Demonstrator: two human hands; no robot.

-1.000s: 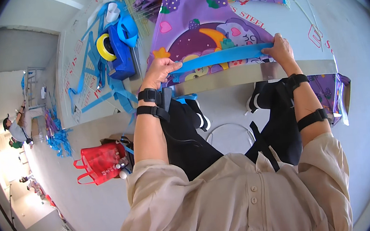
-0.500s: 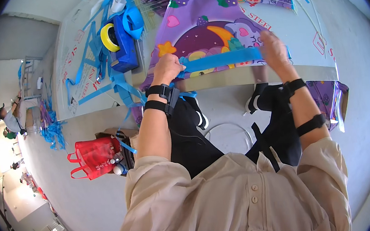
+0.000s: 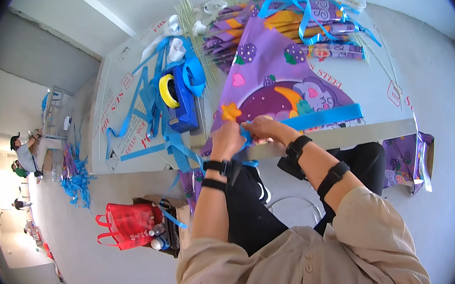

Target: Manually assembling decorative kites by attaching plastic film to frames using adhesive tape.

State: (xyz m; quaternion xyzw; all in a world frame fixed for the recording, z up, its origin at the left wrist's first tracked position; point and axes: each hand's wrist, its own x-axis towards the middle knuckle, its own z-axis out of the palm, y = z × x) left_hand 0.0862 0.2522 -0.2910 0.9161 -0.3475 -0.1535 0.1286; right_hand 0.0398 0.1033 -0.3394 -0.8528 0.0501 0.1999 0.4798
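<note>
A purple triangular printed sheet (image 3: pixel 267 43), patterned with berries, a moon and a star, lies near the table's front edge. Along its lower edge runs a flat blue ribbon (image 3: pixel 327 116), its right end lying loose. My left hand (image 3: pixel 227 141) is closed at the sheet's lower left corner, pinching the ribbon's bunched left end. Right beside it, my right hand (image 3: pixel 270 128) has its fingers closed on the same bit of ribbon. The fingertips partly hide the ribbon there. To the left stands a blue tape dispenser (image 3: pixel 183 113) with a yellow-rimmed roll (image 3: pixel 167 91).
Loose blue ribbons (image 3: pixel 148 103) lie left of the dispenser. Folded purple sheets (image 3: pixel 303 20) are stacked at the back, with thin pale rods (image 3: pixel 189 18) nearby. A red bag (image 3: pixel 128 224) sits below the table at left. Another person (image 3: pixel 26 155) works far left.
My right hand has moved left from the ribbon's right end to join my left hand at the corner. The view has shifted, showing more of the table's far side.
</note>
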